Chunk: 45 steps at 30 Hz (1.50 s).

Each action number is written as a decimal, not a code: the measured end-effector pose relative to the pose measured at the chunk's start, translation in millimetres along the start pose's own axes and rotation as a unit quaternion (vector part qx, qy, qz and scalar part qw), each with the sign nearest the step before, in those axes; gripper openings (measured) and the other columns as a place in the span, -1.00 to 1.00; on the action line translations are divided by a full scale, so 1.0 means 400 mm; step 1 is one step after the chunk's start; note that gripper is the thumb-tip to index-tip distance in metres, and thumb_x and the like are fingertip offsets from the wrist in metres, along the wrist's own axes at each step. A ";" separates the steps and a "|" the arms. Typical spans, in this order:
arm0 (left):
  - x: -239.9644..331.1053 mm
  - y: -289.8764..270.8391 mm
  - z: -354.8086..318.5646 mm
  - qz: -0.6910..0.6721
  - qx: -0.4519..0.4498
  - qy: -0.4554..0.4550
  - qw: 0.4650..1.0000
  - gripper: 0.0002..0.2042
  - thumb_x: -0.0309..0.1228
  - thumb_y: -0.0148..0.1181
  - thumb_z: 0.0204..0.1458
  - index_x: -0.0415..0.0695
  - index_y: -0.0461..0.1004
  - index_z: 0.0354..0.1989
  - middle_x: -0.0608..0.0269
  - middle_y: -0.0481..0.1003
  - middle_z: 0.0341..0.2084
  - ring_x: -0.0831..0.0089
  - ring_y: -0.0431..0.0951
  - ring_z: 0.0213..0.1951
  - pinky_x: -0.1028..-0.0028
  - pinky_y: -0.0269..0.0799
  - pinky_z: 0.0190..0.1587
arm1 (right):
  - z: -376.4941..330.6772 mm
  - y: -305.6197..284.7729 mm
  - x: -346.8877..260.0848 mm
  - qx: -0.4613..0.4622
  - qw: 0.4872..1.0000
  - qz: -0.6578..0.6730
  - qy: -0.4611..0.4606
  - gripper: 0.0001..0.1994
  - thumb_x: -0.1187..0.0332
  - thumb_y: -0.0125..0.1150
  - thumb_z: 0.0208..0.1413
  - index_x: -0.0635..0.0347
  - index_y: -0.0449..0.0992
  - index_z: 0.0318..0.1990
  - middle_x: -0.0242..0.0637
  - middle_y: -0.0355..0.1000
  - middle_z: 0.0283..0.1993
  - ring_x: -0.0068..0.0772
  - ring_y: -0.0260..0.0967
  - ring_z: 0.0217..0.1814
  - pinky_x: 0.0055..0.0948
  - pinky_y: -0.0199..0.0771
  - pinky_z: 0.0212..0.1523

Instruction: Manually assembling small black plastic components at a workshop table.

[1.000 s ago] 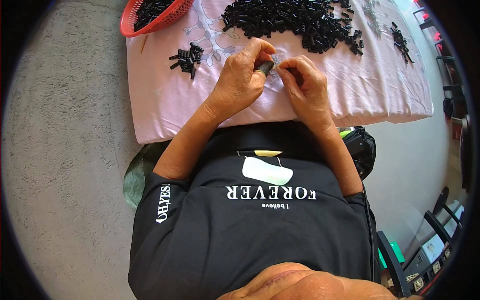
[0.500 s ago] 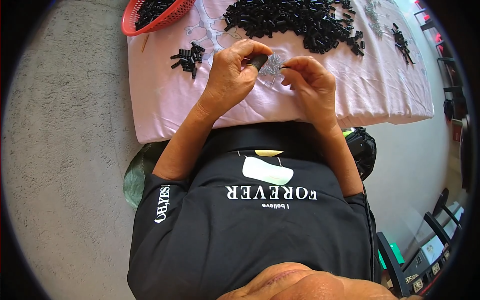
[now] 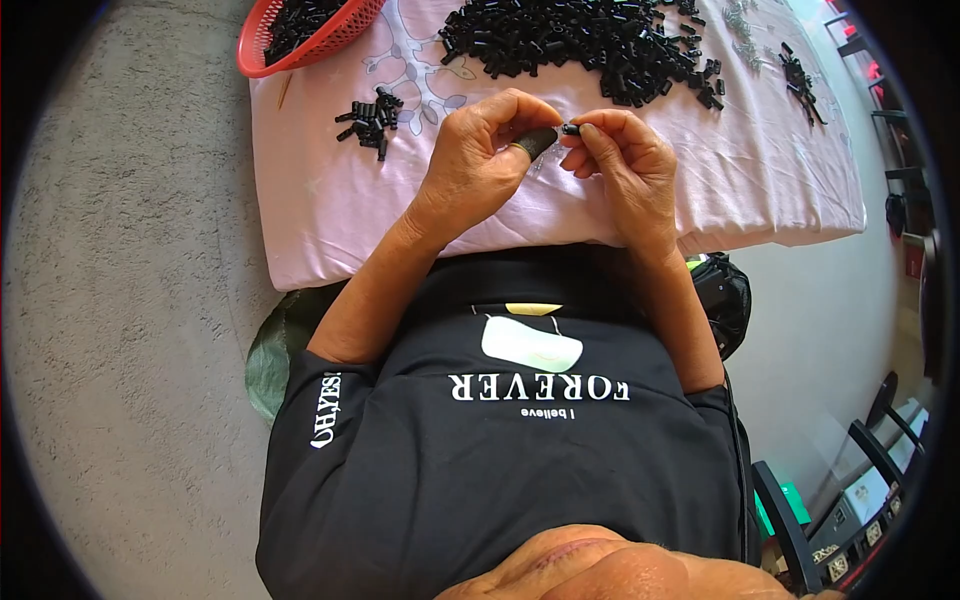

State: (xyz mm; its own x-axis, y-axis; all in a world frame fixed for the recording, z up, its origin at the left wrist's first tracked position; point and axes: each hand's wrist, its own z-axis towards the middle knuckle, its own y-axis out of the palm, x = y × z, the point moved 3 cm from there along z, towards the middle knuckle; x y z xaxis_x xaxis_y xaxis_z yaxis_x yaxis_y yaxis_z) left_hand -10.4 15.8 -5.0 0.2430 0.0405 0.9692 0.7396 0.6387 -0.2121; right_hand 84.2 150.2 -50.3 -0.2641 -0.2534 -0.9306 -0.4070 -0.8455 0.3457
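Note:
Both hands meet above the near part of the pink cloth-covered table (image 3: 340,215). My right hand (image 3: 635,165) pinches a small black cylindrical piece (image 3: 571,129) between thumb and fingertips. My left hand (image 3: 480,155), a dark cover (image 3: 535,143) on its thumb, is closed in a pinch right beside that piece. What its fingertips hold, if anything, is too small to make out. Thin silvery bits (image 3: 540,165) show just below the fingertips, mostly hidden by the hands.
A large heap of black cylindrical pieces (image 3: 590,45) lies beyond my hands. To the left are a smaller pile (image 3: 370,122) and a red plastic basket (image 3: 340,38) of black pieces. More silvery bits (image 3: 742,35) and a black cluster (image 3: 798,85) lie far right.
My hands have drawn together, the left moving right toward the black piece. That piece now shows more plainly at my right fingertips. The silvery bits below are more covered.

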 end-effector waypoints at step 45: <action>-0.013 -0.096 0.022 0.371 0.036 0.088 0.924 -0.72 -0.76 0.04 -0.08 -0.23 0.52 -0.21 0.08 0.53 -0.32 0.29 0.59 -0.25 0.47 0.50 -0.13 | -0.002 -0.007 0.001 -0.008 1.000 0.013 -0.012 -0.85 0.52 0.12 0.27 0.35 0.53 -0.07 -0.25 0.58 -0.27 -0.60 0.52 -0.31 -0.63 0.53 -0.27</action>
State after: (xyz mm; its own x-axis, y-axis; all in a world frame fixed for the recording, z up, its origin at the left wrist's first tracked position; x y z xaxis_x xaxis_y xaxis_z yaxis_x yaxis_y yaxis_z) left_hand -45.7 -2.1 -0.7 0.7686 0.3665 0.5243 0.2864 0.5357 -0.7943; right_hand 86.0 152.0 -51.6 -0.2949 -0.2645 -0.9182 -0.3858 -0.8462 0.3676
